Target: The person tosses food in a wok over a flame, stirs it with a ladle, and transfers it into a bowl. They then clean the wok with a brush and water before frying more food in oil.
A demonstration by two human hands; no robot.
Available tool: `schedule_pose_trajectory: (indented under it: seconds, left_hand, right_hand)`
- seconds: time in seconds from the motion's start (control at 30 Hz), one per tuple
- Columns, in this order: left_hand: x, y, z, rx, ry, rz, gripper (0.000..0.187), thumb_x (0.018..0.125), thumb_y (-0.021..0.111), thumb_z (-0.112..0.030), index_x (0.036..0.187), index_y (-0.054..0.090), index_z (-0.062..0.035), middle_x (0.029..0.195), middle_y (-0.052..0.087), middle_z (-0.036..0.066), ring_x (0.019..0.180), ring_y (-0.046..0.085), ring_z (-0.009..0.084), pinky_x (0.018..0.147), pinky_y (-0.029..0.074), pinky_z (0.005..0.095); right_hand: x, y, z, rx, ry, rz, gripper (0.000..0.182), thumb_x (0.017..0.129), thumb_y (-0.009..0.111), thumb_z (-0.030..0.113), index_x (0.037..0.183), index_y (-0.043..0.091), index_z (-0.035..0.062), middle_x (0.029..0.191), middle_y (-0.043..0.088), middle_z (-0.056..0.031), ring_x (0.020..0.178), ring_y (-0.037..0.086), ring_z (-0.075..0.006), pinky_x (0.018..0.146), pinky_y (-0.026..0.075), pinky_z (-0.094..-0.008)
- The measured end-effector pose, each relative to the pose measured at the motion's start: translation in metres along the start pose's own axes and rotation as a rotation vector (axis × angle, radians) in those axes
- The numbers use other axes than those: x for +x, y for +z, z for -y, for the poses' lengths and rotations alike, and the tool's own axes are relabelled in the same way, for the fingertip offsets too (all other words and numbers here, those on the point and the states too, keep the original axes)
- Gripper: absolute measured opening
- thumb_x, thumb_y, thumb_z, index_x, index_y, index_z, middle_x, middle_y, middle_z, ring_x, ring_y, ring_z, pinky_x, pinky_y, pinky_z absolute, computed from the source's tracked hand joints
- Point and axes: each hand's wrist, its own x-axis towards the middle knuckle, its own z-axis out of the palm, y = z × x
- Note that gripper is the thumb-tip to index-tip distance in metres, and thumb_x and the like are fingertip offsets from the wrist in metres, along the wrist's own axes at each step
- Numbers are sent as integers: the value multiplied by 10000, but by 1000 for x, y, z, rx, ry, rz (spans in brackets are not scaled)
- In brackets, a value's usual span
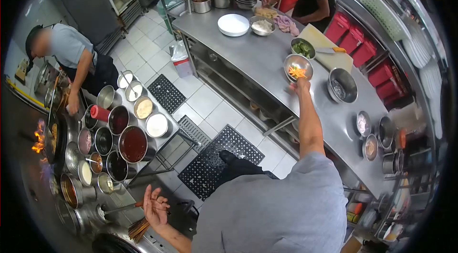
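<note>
My right hand (300,88) reaches across the steel counter and grips the near rim of a small metal bowl (290,65) with thin strips of orange and pale vegetable (297,71) in it. Right behind that bowl is another bowl of green leaves (302,49). A larger metal bowl (342,86) sits to the right. My left hand (155,206) is low on the other side, fingers apart and loosely curled, holding nothing. Beside it are a ladle handle (123,208) and a bundle of thin brown sticks (138,230).
Pots of sauces, including a dark red one (133,144), crowd the left station. Flames (39,136) rise beyond them, near a co-worker (71,48). Another person (312,2) works across the counter (229,45). A knife (329,50) lies on a cutting board (320,38). Black mats (210,167) cover floor tiles.
</note>
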Motion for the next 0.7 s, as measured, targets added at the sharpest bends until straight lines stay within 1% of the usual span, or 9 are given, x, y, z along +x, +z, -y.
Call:
schedule_pose_trajectory:
  seconds: [0.13, 0.2, 0.27, 0.33, 0.37, 0.4, 0.47, 0.53, 0.7]
  left_hand:
    - [7, 25, 17, 12, -29, -98, 550, 945, 486, -226, 1388, 281, 28, 1184, 527, 238, 818, 641, 285, 591, 592, 348]
    - [10, 27, 33, -12, -79, -141, 537, 935, 500, -238, 1366, 323, 29, 1194, 530, 239, 833, 637, 301, 615, 572, 363]
    - [15, 56, 40, 37, -110, -165, 511, 927, 514, -230, 1335, 365, 41, 1189, 546, 242, 858, 640, 300, 626, 550, 340]
    - [23, 71, 52, 79, -184, -136, 477, 927, 526, -246, 1272, 420, 64, 1184, 560, 219, 882, 641, 275, 677, 557, 331]
    - [26, 82, 56, 104, -247, -169, 400, 917, 548, -224, 1221, 482, 28, 1170, 564, 224, 872, 641, 266, 672, 561, 337]
    - [28, 89, 64, 173, -273, -161, 358, 923, 542, -215, 1185, 501, 26, 1166, 570, 208, 877, 640, 253, 683, 563, 336]
    - [38, 97, 81, 227, -284, -196, 319, 929, 535, -206, 1148, 519, 25, 1161, 576, 191, 882, 640, 240, 694, 565, 335]
    - [47, 102, 96, 349, -349, -110, 262, 942, 519, -199, 1091, 541, 16, 1144, 590, 156, 892, 636, 220, 705, 567, 322]
    - [55, 102, 110, 220, -250, -344, 303, 945, 526, -210, 1172, 490, -12, 1210, 547, 134, 922, 627, 225, 734, 560, 326]
  right_hand:
    - [11, -11, 6, 209, -68, 77, 356, 892, 556, 258, 1113, 536, -22, 886, 606, -145, 682, 639, -255, 518, 570, -387]
    - [40, -30, -6, 58, -311, 159, 384, 909, 520, 338, 1079, 543, -6, 866, 609, -125, 690, 640, -247, 555, 572, -368]
    - [28, -36, 8, -55, -375, 137, 305, 912, 512, 273, 1053, 536, 4, 867, 601, -131, 694, 635, -256, 598, 570, -391]
    - [-13, -21, 30, -162, -498, 174, 336, 906, 544, 318, 1033, 526, 7, 802, 577, -91, 641, 604, -184, 549, 538, -329]
    - [-45, -10, 43, -211, -566, 340, 369, 902, 561, 348, 1043, 525, 9, 774, 576, -80, 592, 582, -151, 493, 508, -293]
    - [-57, -1, 44, -260, -522, 437, 307, 917, 520, 265, 1086, 521, 9, 858, 612, -92, 567, 577, -134, 433, 473, -252]
    - [-128, 35, 48, -322, -493, 706, 225, 939, 467, 212, 1046, 506, 17, 758, 606, -87, 415, 538, -155, 399, 468, -259]
    - [-160, 68, 28, -448, -417, 1021, 221, 928, 494, 178, 1068, 510, 8, 776, 622, -100, 442, 562, -149, 403, 464, -243]
    - [-279, 150, -49, -667, -109, 1659, 234, 902, 493, 109, 1088, 551, -22, 821, 644, -95, 535, 607, -135, 415, 495, -235]
